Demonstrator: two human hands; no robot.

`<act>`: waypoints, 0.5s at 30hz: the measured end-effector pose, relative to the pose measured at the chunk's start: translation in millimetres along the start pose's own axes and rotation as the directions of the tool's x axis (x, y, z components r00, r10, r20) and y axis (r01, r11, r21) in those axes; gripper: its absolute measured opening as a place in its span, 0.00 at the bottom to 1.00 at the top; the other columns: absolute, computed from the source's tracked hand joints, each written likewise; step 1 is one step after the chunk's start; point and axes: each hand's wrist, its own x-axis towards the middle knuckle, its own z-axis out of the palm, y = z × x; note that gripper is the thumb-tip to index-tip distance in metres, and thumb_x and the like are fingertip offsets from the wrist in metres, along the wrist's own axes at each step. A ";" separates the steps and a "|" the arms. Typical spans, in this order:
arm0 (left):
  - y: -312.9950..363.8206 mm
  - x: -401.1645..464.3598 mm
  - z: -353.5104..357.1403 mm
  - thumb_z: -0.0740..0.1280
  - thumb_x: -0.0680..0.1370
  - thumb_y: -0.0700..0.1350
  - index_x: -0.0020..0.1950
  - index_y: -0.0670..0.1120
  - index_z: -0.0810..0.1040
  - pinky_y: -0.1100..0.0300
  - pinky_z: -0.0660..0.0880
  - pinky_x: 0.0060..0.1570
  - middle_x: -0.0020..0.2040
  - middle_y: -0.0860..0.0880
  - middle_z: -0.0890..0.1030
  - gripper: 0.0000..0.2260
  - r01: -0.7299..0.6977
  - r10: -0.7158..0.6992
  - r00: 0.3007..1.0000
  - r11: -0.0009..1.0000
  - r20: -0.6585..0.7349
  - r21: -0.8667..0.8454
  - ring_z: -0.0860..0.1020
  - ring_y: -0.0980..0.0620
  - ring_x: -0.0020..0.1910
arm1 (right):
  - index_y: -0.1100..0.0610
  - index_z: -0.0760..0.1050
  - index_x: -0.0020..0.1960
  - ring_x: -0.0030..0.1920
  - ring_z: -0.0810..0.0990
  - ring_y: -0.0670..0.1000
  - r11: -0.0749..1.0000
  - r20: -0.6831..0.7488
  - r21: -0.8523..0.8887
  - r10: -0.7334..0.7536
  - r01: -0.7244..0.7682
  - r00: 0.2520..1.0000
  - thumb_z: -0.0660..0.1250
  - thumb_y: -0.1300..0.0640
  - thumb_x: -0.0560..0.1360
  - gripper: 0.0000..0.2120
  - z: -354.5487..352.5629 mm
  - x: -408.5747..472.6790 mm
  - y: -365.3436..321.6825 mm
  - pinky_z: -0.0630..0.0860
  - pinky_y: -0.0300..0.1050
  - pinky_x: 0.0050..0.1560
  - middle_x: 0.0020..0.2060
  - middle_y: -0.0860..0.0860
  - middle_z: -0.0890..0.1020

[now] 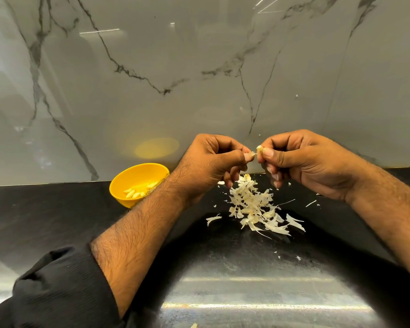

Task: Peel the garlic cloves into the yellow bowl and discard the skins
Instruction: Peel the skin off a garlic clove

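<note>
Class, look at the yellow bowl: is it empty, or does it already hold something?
Not empty. The yellow bowl holds several peeled garlic cloves on its floor; the left forearm hides its right side.

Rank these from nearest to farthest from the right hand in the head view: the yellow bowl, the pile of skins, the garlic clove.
1. Garlic clove: pinched in the right hand.
2. Pile of skins: on the counter below both hands.
3. Yellow bowl: far left, behind the left forearm.

Both forearms are raised at frame centre; the left hand [208,159] and right hand [301,159] are curled, fingertips nearly touching.
</note>
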 end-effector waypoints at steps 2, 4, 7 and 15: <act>-0.1 0.2 -2.3 0.74 0.79 0.36 0.50 0.35 0.84 0.63 0.74 0.28 0.37 0.42 0.83 0.04 0.036 -0.035 0.999 0.998 -0.021 0.044 0.77 0.52 0.29 | 0.62 0.82 0.47 0.35 0.74 0.53 0.998 0.021 0.069 -0.003 0.002 1.000 0.70 0.54 0.76 0.10 -1.9 -0.6 -1.6 0.76 0.47 0.37 0.35 0.56 0.76; -2.1 1.2 -6.3 0.76 0.76 0.33 0.49 0.39 0.85 0.62 0.76 0.29 0.39 0.44 0.84 0.04 0.042 -0.029 0.996 0.983 -0.079 0.178 0.79 0.52 0.32 | 0.63 0.80 0.48 0.35 0.72 0.53 0.990 0.027 0.144 0.002 -0.006 1.000 0.67 0.56 0.79 0.10 -3.7 -1.0 -3.4 0.76 0.47 0.38 0.36 0.56 0.75; -3.2 3.7 -8.5 0.75 0.75 0.34 0.47 0.47 0.86 0.59 0.82 0.37 0.42 0.47 0.85 0.08 -0.004 0.067 0.988 0.913 -0.141 0.409 0.82 0.54 0.37 | 0.62 0.78 0.47 0.35 0.72 0.52 0.984 0.033 0.172 0.041 -0.046 0.999 0.64 0.56 0.82 0.10 -4.2 -0.7 -3.7 0.74 0.48 0.39 0.36 0.55 0.74; 6.3 0.2 -5.7 0.73 0.82 0.44 0.57 0.46 0.87 0.58 0.83 0.44 0.47 0.52 0.85 0.06 -0.305 0.359 0.932 0.858 -0.057 0.412 0.83 0.54 0.48 | 0.62 0.81 0.45 0.35 0.75 0.52 0.997 -0.017 0.019 0.080 -0.079 0.997 0.68 0.54 0.79 0.11 0.0 -0.2 -4.6 0.75 0.47 0.38 0.35 0.56 0.77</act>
